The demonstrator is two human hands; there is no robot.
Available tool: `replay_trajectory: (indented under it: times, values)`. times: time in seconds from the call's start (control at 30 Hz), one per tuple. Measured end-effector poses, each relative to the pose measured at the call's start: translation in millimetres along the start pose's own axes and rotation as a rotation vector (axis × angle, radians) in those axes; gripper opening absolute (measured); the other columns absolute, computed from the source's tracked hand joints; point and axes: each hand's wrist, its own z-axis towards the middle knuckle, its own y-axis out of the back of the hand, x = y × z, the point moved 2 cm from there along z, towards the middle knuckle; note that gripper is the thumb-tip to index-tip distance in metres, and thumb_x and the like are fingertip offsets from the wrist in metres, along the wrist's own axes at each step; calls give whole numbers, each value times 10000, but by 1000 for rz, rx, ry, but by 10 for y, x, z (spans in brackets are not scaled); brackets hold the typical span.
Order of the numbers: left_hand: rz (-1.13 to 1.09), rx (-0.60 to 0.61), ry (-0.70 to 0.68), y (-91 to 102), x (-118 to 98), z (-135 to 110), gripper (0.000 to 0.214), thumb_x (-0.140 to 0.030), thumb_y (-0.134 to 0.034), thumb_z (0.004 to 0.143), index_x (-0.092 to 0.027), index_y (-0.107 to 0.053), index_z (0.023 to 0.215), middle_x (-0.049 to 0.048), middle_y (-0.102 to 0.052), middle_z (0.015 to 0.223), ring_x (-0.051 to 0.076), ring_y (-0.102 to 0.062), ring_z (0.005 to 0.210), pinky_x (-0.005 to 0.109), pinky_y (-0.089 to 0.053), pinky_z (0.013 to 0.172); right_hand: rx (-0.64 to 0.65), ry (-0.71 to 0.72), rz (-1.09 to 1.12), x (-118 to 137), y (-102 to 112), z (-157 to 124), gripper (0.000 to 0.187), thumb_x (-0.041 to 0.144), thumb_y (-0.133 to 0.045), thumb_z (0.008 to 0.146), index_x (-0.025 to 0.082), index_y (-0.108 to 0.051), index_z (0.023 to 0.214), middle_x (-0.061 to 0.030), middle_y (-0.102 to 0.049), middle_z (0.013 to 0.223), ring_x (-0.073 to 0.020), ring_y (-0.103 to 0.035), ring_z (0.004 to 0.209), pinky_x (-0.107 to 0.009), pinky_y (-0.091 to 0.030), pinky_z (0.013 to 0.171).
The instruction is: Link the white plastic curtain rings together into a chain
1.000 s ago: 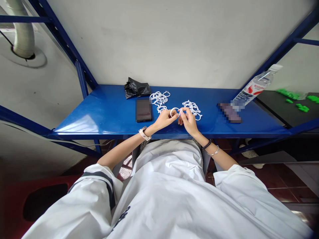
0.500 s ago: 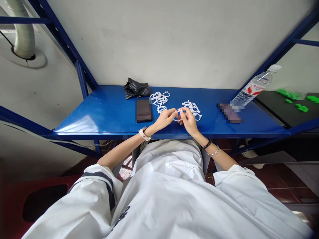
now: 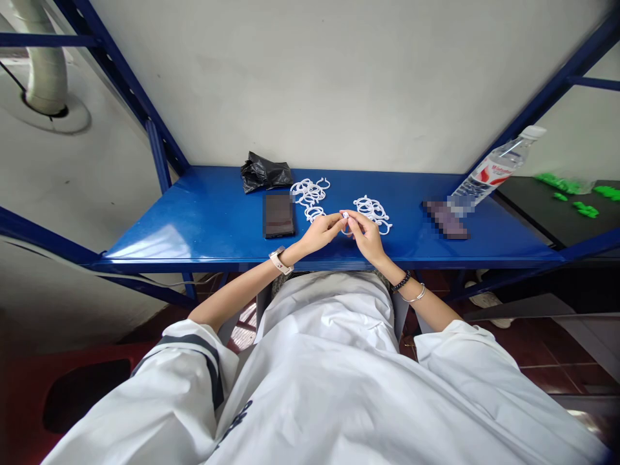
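Observation:
Both ends of a small white plastic ring point(image 3: 345, 216) are pinched between my hands above the front of the blue table point(image 3: 217, 219). My left hand point(image 3: 320, 234) is closed on its left side, thumb and index finger together. My right hand point(image 3: 367, 239) grips the other side with thumb and fingertips, close against the left. Fingers cover most of the ring. Behind my left hand lies a tangled pile of similar white open rings point(image 3: 310, 192). A second pile of white rings point(image 3: 372, 208) sits just beyond my right hand.
A dark phone point(image 3: 279, 216) lies left of the hands, with a crumpled black plastic bag point(image 3: 265, 173) behind it. To the right stand a water bottle point(image 3: 494, 169) and a blurred purplish item point(image 3: 443, 219). Green pieces point(image 3: 586, 209) rest on a black surface farther right.
My fingertips have drawn closer together, and the ring's end has shifted slightly left between them. Less of the ring shows now. The piles are unchanged.

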Motion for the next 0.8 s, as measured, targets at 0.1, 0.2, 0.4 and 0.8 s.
replay_trajectory:
  times: [0.1, 0.2, 0.4, 0.8]
  values:
    - [12, -17, 8, -1, 11, 2, 547, -639, -363, 943, -152, -529, 756, -39, -450, 509, 84, -405, 484, 225, -317, 502, 35, -27, 13, -28, -2, 6, 453, 551, -463, 951, 236, -693, 1182, -62, -737, 1028, -157, -657, 660, -285, -582, 555]
    - [20, -35, 4, -4, 12, 6, 543, -635, -354, 949, -152, -534, 775, -37, -456, 507, 88, -426, 496, 224, -327, 511, 50, -36, 14, -59, -3, 13, 456, 542, -460, 955, 231, -682, 1204, -58, -743, 972, -144, -635, 586, -295, -576, 562]
    - [43, -46, -21, 4, 26, 7, 524, -619, -347, 959, -165, -508, 755, -40, -446, 496, 88, -409, 479, 226, -312, 496, 68, -15, -22, -95, -1, 16, 424, 475, -476, 956, 218, -662, 1237, -51, -734, 882, -140, -611, 529, -309, -559, 572]
    - [76, -56, -27, 15, 23, 8, 538, -622, -359, 955, -164, -483, 700, -36, -423, 521, 80, -351, 487, 222, -275, 483, 58, 62, -115, -79, 0, 7, 427, 455, -426, 979, 222, -664, 1246, -70, -736, 1017, -143, -627, 590, -299, -577, 587]
